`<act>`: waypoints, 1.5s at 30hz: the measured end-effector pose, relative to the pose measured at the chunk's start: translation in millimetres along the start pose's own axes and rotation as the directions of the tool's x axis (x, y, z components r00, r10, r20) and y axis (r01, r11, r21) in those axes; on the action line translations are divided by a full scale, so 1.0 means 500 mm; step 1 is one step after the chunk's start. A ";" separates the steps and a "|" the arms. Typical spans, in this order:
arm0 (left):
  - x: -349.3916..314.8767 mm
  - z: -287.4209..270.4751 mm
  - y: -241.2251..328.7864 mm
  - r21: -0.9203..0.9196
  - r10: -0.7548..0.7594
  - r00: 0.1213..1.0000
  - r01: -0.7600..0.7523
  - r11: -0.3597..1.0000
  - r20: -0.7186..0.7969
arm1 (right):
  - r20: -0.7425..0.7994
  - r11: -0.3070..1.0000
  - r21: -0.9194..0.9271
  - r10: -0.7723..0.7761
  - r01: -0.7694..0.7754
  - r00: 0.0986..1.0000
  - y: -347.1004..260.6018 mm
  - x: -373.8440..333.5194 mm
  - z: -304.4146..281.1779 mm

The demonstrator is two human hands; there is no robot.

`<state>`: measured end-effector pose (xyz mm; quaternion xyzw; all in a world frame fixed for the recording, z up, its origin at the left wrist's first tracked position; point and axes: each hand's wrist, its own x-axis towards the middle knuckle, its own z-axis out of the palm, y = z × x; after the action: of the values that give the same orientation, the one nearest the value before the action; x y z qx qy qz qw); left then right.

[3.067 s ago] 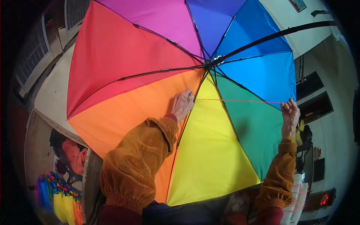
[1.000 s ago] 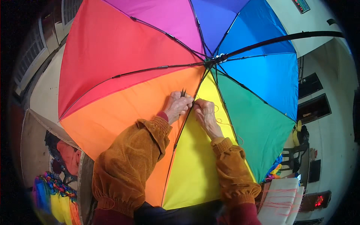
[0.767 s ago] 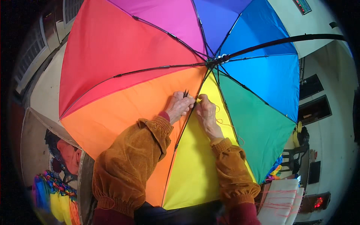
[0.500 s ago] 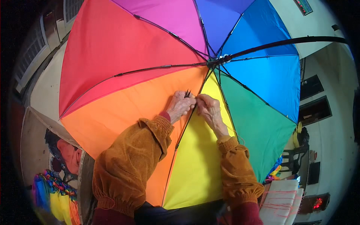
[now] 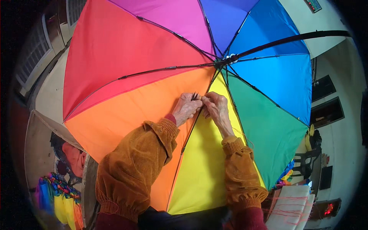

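Note:
An open rainbow umbrella [image 5: 145, 96] spreads before me, its inner side and black ribs facing me. The fingers of my left hand [image 5: 187, 108] are closed at a rib [image 5: 188, 138] between the orange and yellow panels. A small dark pair of snips [image 5: 194, 96] pokes its two points up out of that hand. My right hand [image 5: 217, 108] pinches close against the left fingertips, over the yellow panel; what it pinches is too small to make out. A fine thread [image 5: 251, 143] curves beside my right wrist. Above both hands lies the umbrella's hub [image 5: 226, 60].
The dark curved-looking shaft [image 5: 291, 38] runs from the hub to the upper right. Folded rainbow cloth [image 5: 63, 203] hangs at lower left, near a salmon-coloured cloth [image 5: 74, 157]. A pale padded block [image 5: 287, 209] with red threads stands at lower right, a dark chair [image 5: 305, 163] behind it.
The umbrella and surroundings have shifted slightly rightward in view. My right hand has turned a little at the rib, its fingertips still meeting the left hand's.

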<state>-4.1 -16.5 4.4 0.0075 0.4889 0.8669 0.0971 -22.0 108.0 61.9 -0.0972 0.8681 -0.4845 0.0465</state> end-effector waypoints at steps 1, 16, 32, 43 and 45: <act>-0.001 0.006 0.004 -0.009 -0.001 1.000 0.000 1.000 -0.012 | -0.010 1.000 -0.019 -0.013 0.012 1.000 -0.002 -0.002 0.000; 0.016 0.006 -0.010 -0.086 -0.066 0.998 0.067 0.994 0.017 | -0.396 0.730 0.597 -0.093 0.333 0.914 -0.025 0.016 -0.221; 0.007 0.016 -0.046 0.695 0.600 0.799 -0.405 0.593 -0.046 | -0.575 0.851 0.260 -0.243 0.456 0.781 -0.317 -0.274 -0.540; -0.022 0.011 -0.026 0.796 0.516 0.849 -0.391 0.461 0.118 | -0.417 0.829 0.076 -0.477 0.553 0.773 -0.461 -0.251 -0.489; -0.025 0.009 -0.025 0.808 0.512 0.849 -0.393 0.438 0.135 | -0.350 0.809 0.116 -0.509 0.576 0.786 -0.471 -0.253 -0.487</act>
<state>10.5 -8.7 -3.1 0.1253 0.8142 0.5359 -0.1849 88.1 217.3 388.4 -0.2629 0.7413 -0.5776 -0.2184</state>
